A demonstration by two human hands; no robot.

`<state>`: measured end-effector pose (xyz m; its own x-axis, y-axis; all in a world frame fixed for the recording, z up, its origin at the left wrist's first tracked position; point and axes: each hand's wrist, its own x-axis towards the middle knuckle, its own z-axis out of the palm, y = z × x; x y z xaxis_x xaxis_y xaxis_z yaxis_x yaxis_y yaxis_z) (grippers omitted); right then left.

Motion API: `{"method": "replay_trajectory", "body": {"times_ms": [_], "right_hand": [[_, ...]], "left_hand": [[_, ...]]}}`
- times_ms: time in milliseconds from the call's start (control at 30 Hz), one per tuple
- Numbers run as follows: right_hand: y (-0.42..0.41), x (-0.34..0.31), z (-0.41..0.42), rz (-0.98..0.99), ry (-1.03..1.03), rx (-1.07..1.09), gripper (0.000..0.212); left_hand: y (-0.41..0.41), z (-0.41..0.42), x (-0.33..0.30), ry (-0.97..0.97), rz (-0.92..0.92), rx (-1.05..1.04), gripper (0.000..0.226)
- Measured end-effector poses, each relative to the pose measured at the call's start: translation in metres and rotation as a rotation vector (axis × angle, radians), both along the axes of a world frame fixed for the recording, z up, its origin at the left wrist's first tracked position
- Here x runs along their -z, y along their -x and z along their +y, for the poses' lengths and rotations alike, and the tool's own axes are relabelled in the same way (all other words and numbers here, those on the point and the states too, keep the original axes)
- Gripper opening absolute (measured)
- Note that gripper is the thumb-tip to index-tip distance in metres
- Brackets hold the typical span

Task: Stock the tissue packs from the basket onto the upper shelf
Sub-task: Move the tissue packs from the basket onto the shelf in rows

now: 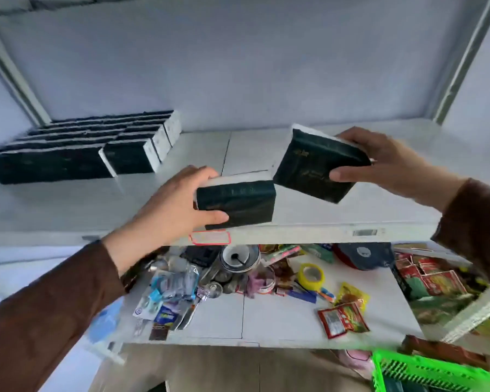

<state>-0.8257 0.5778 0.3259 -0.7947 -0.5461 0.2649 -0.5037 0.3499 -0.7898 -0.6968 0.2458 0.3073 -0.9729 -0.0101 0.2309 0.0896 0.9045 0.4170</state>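
Observation:
My left hand (pixel 172 207) grips a dark green tissue pack (pixel 239 202) at the front edge of the white upper shelf (pixel 309 219). My right hand (pixel 385 162) holds a second dark green tissue pack (pixel 314 168), tilted, above the shelf's middle right. Several matching packs stand in rows (pixel 77 148) at the shelf's back left. A corner of the green basket (pixel 425 372) shows at the bottom right; its contents are hidden.
The lower shelf (pixel 269 318) carries loose clutter: a yellow tape roll (pixel 311 275), red snack sachets (pixel 342 319), plastic-wrapped items (pixel 172 287) and a box of red packets (pixel 436 281) at the right. Metal uprights frame the shelf on both sides.

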Motion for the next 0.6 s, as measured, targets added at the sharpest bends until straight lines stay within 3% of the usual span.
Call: {"method": "replay_trajectory", "body": {"times_ms": [133,300,467,600], "right_hand": [[0.045,-0.013,-0.068,0.056,-0.021,0.072,0.04],[0.101,-0.01,-0.121,0.017,-0.008,0.159,0.039],[0.161,-0.001,-0.167,0.043,-0.087,0.143,0.04],[0.209,-0.004,-0.206,0.086,-0.129,0.138,0.039]], "left_hand": [[0.055,-0.067,-0.019,0.092,0.013,-0.036,0.051],[0.148,-0.129,-0.03,0.177,-0.017,-0.07,0.053],[0.252,-0.183,-0.036,0.388,-0.031,-0.124,0.052],[0.32,-0.214,-0.039,0.419,-0.037,-0.172,0.046]]}}
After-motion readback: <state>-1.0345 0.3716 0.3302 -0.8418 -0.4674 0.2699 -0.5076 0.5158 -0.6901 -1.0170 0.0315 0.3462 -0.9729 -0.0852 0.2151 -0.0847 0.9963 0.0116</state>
